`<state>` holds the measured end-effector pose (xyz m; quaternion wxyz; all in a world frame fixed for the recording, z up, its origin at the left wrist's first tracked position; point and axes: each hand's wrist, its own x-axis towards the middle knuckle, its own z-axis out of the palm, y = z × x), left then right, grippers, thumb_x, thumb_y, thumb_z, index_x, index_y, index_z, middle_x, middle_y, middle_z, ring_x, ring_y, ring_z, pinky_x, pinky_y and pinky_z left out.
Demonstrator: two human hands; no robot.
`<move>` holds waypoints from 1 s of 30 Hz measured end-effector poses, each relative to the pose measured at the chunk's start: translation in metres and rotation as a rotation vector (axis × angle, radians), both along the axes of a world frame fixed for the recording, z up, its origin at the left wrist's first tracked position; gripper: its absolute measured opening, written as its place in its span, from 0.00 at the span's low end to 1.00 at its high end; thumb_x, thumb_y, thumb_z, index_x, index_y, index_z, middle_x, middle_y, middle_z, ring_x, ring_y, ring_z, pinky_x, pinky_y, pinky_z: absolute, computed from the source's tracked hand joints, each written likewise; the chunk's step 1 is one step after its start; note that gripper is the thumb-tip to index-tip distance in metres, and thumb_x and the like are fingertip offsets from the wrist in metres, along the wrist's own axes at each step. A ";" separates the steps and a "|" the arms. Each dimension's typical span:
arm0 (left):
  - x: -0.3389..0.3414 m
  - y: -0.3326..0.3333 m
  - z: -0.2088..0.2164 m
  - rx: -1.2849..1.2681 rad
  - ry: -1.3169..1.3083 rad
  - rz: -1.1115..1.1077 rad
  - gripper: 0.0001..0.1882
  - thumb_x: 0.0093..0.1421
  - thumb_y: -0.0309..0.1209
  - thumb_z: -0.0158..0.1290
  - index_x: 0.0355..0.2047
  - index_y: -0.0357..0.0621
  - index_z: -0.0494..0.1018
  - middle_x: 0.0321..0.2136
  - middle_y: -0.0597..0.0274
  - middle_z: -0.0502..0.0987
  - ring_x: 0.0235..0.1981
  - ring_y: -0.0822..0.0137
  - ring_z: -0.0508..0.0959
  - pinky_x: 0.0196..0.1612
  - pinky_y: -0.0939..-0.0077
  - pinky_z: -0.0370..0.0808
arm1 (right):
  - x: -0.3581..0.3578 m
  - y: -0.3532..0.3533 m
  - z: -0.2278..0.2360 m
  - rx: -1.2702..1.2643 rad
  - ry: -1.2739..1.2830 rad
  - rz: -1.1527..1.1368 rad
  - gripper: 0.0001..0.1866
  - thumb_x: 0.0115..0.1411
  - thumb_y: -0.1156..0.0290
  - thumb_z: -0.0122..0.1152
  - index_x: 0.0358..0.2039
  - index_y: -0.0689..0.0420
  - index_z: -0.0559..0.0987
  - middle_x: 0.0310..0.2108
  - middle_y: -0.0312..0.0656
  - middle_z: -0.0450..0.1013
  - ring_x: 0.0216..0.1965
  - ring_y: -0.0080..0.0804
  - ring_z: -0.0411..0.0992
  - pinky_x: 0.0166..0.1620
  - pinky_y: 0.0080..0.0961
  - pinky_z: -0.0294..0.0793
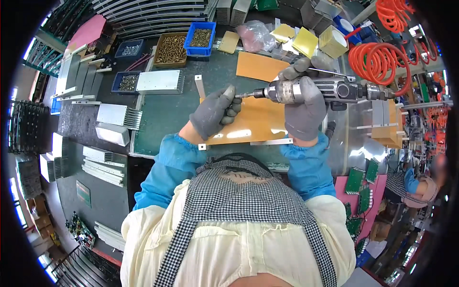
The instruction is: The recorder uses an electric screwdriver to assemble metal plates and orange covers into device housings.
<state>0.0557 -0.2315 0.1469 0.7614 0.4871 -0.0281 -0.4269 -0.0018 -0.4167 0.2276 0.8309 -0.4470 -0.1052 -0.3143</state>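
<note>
My right hand (305, 107), in a grey glove, wraps around a metal air screwdriver (339, 89) held sideways over the bench, its bit toward the left. At the tip of the bit, my gloved left hand (215, 114) is closed in a pinch; what sits between its fingertips is too small to make out. Beneath both hands lies an orange-brown board (258, 119). A pale metal bar (271, 142) runs along the board's near edge, and another bar (199, 86) stands out beyond its far left corner. A red coiled air hose (382, 67) hangs by the tool's rear end.
Beyond the board are a blue bin of screws (200, 37), a brown box of screws (171, 49) and a second orange board (262, 66). Finned metal heat sinks (159, 81) stand on the left. Green circuit boards (355, 181) lie at right, near another person (416, 186).
</note>
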 end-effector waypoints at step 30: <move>0.000 0.006 -0.006 -0.227 0.189 0.069 0.20 0.67 0.26 0.41 0.58 0.33 0.60 0.36 0.62 0.67 0.29 0.78 0.64 0.25 0.88 0.63 | 0.009 0.011 -0.011 -0.273 0.327 0.083 0.20 0.52 0.85 0.63 0.45 0.59 0.74 0.38 0.38 0.75 0.36 0.20 0.74 0.32 0.19 0.77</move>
